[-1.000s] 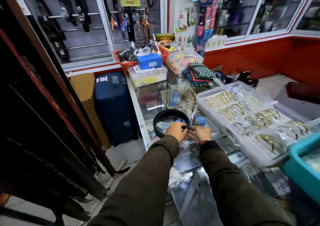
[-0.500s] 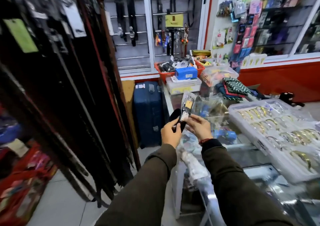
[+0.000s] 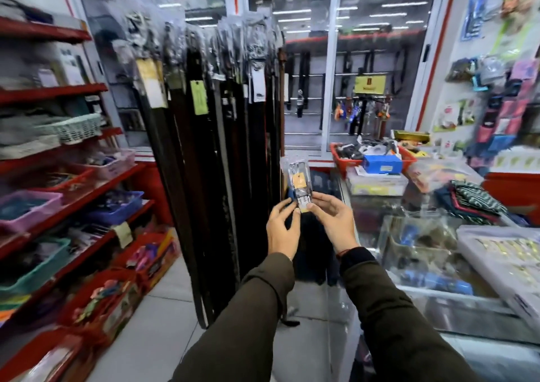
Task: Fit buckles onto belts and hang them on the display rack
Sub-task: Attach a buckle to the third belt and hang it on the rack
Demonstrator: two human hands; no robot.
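Both of my hands hold up the buckle end of a black belt [image 3: 298, 177], wrapped in a clear plastic sleeve with a tan tag and a white label. My left hand [image 3: 283, 227] pinches its lower left edge, and my right hand [image 3: 333, 220] grips its lower right edge with the fingertips. The rest of the strap [image 3: 310, 253] hangs dark below my hands. The display rack [image 3: 210, 147] stands just to the left, crowded with several dark hanging belts whose buckles are in plastic sleeves at the top. The held buckle sits beside the rack's right edge, apart from it.
Red shelves [image 3: 73, 182] with baskets of goods line the left side. A glass counter [image 3: 438, 299] at the right carries a white tray of gold buckles [image 3: 467, 244], a red basket [image 3: 336, 153] and a blue box [image 3: 381, 163]. Tiled floor [image 3: 163, 323] lies open below the rack.
The view has swung left from the counter to the belt rack. My hands have lifted the belt off the counter; it was coiled and now hangs straight, buckle end raised.
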